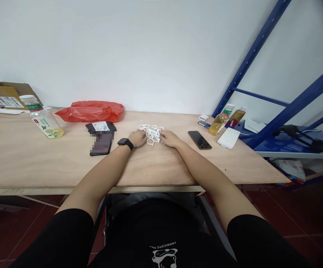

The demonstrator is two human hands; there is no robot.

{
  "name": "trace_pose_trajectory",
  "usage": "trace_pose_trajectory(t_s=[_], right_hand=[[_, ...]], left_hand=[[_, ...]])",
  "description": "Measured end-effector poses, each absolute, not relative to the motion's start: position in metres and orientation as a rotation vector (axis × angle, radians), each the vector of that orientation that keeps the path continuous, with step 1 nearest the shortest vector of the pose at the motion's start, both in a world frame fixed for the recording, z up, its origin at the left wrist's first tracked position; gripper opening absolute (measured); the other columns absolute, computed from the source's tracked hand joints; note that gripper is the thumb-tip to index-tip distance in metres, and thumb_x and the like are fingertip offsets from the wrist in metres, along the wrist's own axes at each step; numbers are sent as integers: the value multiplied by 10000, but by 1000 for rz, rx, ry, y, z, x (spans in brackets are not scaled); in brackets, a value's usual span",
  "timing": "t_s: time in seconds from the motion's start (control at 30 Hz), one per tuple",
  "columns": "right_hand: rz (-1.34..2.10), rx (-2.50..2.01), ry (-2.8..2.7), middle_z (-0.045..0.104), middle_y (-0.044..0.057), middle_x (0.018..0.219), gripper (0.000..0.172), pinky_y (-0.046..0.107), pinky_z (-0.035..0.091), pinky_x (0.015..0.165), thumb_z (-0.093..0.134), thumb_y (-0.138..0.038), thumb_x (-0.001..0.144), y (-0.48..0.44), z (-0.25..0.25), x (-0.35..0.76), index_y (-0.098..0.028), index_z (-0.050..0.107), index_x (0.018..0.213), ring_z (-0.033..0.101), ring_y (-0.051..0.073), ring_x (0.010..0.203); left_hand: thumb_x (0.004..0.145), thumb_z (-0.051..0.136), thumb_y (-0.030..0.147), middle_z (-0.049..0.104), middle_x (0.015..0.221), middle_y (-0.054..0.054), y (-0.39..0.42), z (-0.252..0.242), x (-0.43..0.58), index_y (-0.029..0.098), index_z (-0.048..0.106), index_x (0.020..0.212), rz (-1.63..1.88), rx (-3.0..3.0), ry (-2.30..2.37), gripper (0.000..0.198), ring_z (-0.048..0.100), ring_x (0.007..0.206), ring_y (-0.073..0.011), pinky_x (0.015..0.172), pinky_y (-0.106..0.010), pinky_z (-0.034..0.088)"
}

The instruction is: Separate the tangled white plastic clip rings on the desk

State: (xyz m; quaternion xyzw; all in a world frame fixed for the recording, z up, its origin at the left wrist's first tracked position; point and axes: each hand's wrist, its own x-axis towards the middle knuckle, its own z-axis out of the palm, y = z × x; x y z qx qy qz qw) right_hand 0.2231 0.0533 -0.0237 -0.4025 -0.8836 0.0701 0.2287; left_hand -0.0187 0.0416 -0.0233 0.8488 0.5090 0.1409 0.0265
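Note:
A small pile of white plastic rings [153,134] lies on the wooden table between my two hands. My left hand [138,138], with a black watch on its wrist, rests at the pile's left edge, its fingertips against the rings. From the right side, my right hand [169,138] touches the pile with its fingers bent. Both hands are low on the tabletop. The fingers are small in the picture, and whether either hand grips a ring is not visible.
On the left are a bottle [45,121], a red plastic bag [91,111], a black package [101,139] and a cardboard box [13,93]. To the right are a phone [199,140], a white case [228,137], a tilted bottle [219,122] and blue shelving [295,96].

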Motion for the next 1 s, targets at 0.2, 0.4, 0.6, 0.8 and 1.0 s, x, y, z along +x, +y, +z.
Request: trace_pose_trajectory(t_s=[0.2,0.4,0.6,0.8,1.0], right_hand=[[188,-1106,-2435,702,53,964,161,276,443,775,538,-189,862,52,-23,223,-200,696,893,611,200,894],[190,-1095,-2431,699,52,966,156,275,445,787,539,-199,867,53,-24,223,-198,694,886,613,196,904],[206,-1071,-2424,705,48,1023,179,292,457,825,544,-204,866,53,-24,223,-212,708,939,621,207,941],[214,-1104,-2423,711,54,1061,221,290,455,836,556,-205,872,53,-24,223,-212,709,1031,622,208,970],[215,-1088,-2438,715,62,1034,223,293,460,819,542,-205,874,53,-24,223,-201,711,1019,626,216,948]], left_hand=[[925,458,418,641,1276,-76,42,-25,-19,242,624,1151,443,2627,1581,331,502,1258,-275,1060,-454,406],[885,470,276,597,1358,-91,46,-23,-19,196,580,1288,665,2568,1431,425,539,1255,-235,1090,-385,411],[837,466,220,641,1283,-116,44,-9,-21,145,652,1208,992,2484,1407,422,588,1181,-232,1063,-374,446],[749,576,270,722,813,-40,28,7,-19,163,734,837,744,2469,1154,210,624,707,-160,700,-281,515],[656,656,280,728,823,-23,19,10,-10,158,732,840,566,2517,1044,234,617,722,-152,670,-240,476]])
